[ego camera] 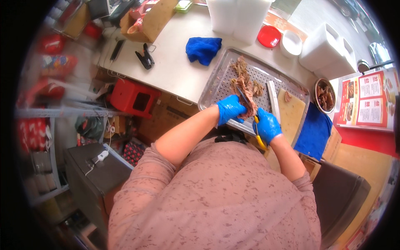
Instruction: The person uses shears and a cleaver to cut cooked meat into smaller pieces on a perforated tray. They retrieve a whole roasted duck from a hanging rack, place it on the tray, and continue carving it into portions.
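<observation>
Both my hands wear blue gloves and are over the near side of a perforated metal tray [218, 75]. My left hand [232, 109] grips a strip of brownish-pink meat [249, 104]. Yellow-handled scissors [260, 141] are in my right hand [268, 125], their dark blades pointing up-left across the meat. More shredded-looking meat [240, 67] lies on the tray beyond my hands. Right of it are a long, narrow pale bar [273, 100] and a cutting board [292, 109] with a small meat piece [287, 96] on it.
A metal bowl of meat pieces [325, 95] stands right of the tray, near a blue cloth [313, 132]. Beyond the tray are white containers [239, 18], a red lid [269, 36] and a white bowl [291, 43]. Another blue cloth [203, 50] and a black stapler [145, 57] lie to the left.
</observation>
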The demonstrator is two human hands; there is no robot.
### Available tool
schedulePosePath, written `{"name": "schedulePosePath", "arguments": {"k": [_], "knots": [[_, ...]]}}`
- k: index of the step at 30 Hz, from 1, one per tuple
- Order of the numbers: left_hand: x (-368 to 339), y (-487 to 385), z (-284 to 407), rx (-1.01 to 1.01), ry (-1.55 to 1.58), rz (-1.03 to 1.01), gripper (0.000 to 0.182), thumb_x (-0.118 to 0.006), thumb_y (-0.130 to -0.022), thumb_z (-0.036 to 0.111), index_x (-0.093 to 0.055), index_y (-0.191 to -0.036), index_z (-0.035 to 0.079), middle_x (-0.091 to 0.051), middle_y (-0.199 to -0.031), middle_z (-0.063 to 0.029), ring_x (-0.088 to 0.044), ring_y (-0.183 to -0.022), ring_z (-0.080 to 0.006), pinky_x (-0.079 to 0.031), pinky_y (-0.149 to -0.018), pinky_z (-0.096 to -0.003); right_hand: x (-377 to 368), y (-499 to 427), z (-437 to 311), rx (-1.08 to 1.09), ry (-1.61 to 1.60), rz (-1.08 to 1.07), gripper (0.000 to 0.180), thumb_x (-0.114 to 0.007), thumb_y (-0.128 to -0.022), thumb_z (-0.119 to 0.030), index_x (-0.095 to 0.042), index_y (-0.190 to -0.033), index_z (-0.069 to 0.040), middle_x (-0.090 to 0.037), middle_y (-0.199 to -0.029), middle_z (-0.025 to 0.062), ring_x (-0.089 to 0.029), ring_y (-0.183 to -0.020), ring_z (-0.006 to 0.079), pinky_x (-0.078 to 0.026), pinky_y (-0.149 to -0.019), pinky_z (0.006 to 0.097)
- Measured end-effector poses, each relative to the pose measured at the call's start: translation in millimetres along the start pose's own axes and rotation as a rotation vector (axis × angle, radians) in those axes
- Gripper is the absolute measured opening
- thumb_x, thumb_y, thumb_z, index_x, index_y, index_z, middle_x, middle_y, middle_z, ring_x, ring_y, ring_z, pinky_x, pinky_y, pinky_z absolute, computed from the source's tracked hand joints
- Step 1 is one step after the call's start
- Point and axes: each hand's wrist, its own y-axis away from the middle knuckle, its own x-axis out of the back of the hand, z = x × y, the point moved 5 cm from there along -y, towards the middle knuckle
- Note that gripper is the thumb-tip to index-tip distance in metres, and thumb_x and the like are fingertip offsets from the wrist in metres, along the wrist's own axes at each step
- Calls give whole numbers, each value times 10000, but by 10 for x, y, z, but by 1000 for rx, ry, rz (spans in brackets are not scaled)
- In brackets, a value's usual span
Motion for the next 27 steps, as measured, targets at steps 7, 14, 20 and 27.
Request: {"name": "schedulePosePath", "arguments": {"k": [7, 14, 20, 27], "knots": [[-104, -98, 43, -107, 205, 10, 204, -668, -880, 166, -679, -1030, 29, -671, -862, -73, -626, -739, -142, -537, -675, -281, 380, -61, -183, 146, 44, 259, 319, -732, -791, -195, -571, -1012, -31, -649, -944, 251, -619, -955, 431, -507, -854, 465], [-33, -171, 24, -124, 195, 26, 147, -666, -890, 158, -680, -984, 47, -649, -823, -48, -592, -706, -135, -514, -653, -283, 184, -202, 1, 59, 26, 228, 201, -657, -802, -93, -588, -987, -56, -654, -950, 231, -637, -921, 416, -518, -803, 461], [47, -191, -62, -74, 184, -6, 145, -661, -862, 141, -678, -956, 33, -647, -801, -60, -585, -693, -145, -508, -648, -296, 107, -226, 64, 54, 85, 158, 156, -634, -850, -147, -593, -979, -69, -675, -912, 217, -658, -844, 417, -531, -738, 470], [47, -212, -99, -27, 90, -10, 218, -661, -847, 150, -663, -1009, 3, -666, -877, -92, -635, -734, -172, -553, -670, -304, 66, -191, 113, 37, 99, 94, 194, -653, -859, -190, -601, -999, -66, -681, -922, 228, -662, -853, 419, -531, -740, 476]]}}
